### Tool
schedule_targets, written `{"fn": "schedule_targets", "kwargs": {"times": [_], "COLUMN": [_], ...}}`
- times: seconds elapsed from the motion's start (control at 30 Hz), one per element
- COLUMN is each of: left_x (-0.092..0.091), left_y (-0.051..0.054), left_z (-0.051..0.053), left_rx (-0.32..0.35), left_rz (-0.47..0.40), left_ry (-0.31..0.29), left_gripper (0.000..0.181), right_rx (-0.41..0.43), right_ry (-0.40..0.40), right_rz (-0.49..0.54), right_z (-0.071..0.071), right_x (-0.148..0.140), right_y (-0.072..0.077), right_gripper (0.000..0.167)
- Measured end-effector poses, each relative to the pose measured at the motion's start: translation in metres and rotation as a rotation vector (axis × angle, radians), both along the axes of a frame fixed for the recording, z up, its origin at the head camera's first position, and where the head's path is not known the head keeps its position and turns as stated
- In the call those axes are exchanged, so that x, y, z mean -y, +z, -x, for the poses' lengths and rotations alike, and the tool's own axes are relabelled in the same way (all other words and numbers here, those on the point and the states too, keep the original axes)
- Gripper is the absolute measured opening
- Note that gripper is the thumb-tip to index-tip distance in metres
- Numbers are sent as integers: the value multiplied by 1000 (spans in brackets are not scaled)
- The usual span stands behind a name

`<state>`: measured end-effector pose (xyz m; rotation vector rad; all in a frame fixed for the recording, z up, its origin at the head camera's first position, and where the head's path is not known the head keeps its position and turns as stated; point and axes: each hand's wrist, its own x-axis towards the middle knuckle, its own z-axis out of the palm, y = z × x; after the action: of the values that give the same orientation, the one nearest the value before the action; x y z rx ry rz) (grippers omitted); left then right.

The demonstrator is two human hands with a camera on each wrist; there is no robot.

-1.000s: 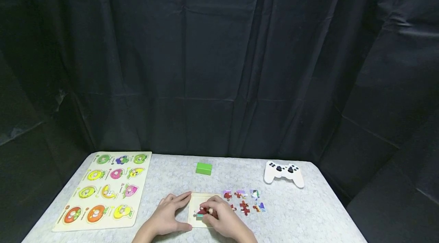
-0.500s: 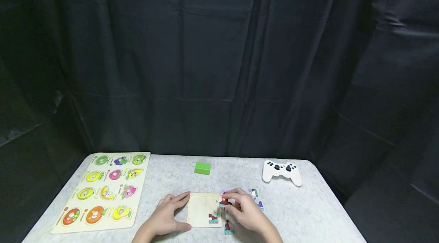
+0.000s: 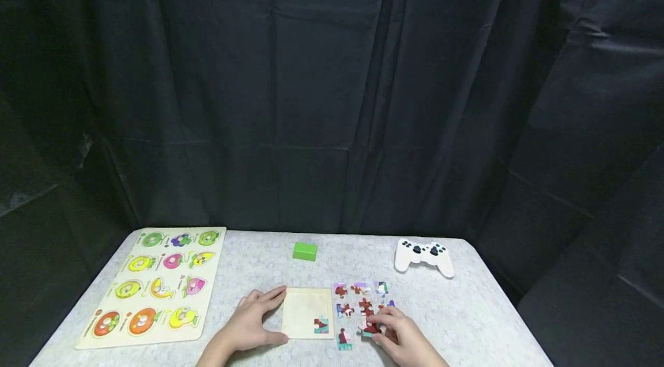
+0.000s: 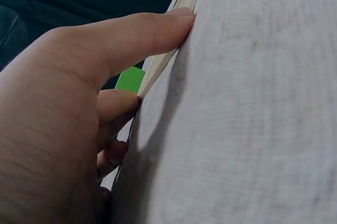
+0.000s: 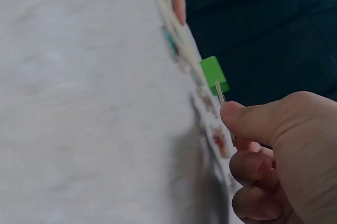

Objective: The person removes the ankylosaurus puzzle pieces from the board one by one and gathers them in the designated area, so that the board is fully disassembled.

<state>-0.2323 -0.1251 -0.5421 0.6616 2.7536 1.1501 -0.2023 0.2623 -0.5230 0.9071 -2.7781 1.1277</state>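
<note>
My left hand (image 3: 254, 321) lies along the left side of a shallow wooden puzzle tray (image 3: 306, 293), thumb and index fingertips touching its edge. One puzzle piece (image 3: 321, 325), dark red and teal, sits in the tray's lower right corner. To the right of the tray, my right hand (image 3: 402, 335) pinches another red and teal puzzle piece (image 3: 370, 329) above the table. In the right wrist view this puzzle piece (image 5: 219, 92) shows edge-on between thumb and fingers. Several loose pieces lie around it, among them a red and teal piece (image 3: 344, 339) and a red piece (image 3: 366, 306).
A fruit peg board (image 3: 178, 303) covers the table's left side. A green block (image 3: 305, 251) stands behind the tray, and a white game controller (image 3: 424, 257) lies at the back right. Dark curtain (image 3: 321, 96) hangs behind the table.
My right hand has moved right, out of the tray and over the loose pieces, pinching a red and teal puzzle piece. The left hand has stayed at the tray's edge.
</note>
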Motion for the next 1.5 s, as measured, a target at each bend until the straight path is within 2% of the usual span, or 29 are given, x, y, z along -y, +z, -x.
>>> {"fn": "schedule_targets", "kwargs": {"times": [0.07,0.23,0.3,0.47,0.7,0.87,1.17,1.5], "left_x": [0,-1,-1,-1,-1,-2,0,1], "left_y": [0,0,0,0,3,2,-2,1], "left_z": [1,1,1,1,3,3,2,2], "left_rx": [-1,-1,-3,-4,-1,-4,-1,22], "left_rz": [3,8,3,7,5,9,-3,-5], "left_ry": [6,10,5,4,17,18,-4,-9], "left_gripper": [97,98,98,97,99,99,97,98], "right_rx": [-23,53,27,-105,-96,-18,199,292], "right_ry": [16,-16,-27,-9,5,25,-39,-52], "right_rz": [9,62,101,199,218,234,228,219], "right_z": [0,1,-1,-3,1,0,-4,0], "right_x": [-1,0,0,0,-4,-8,-9,-8], "right_y": [-6,-15,-20,-31,-31,-27,-24,-20], "right_gripper": [23,25,26,29,30,30,28,31]}}
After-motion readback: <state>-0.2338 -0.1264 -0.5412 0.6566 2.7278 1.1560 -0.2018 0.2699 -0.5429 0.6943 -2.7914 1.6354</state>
